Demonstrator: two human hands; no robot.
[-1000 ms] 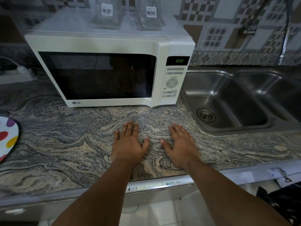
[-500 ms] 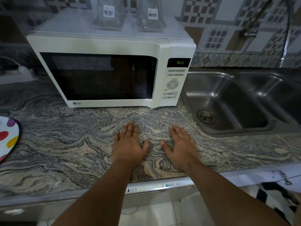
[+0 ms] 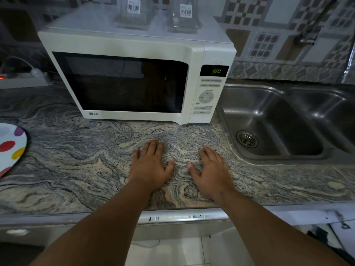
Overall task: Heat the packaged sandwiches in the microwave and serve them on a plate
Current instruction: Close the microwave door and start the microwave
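Both hands are laid flat on the counter (image 3: 76, 169), the left hand (image 3: 148, 167) and right hand (image 3: 210, 173) each with a spread, empty grip. The microwave (image 3: 134, 73) is seen just beyond the fingertips, door closed. The plate (image 3: 10, 146) is found far left of the left grip. The sandwiches cannot be seen.

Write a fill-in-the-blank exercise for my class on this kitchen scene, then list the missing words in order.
1. Both hands, the left hand and the right hand, lie flat on the ____.
2. The microwave door is ____.
3. The sink is to the ____ of the microwave.
4. The spotted plate lies at the ____ edge of the view.

Missing words: countertop; closed; right; left
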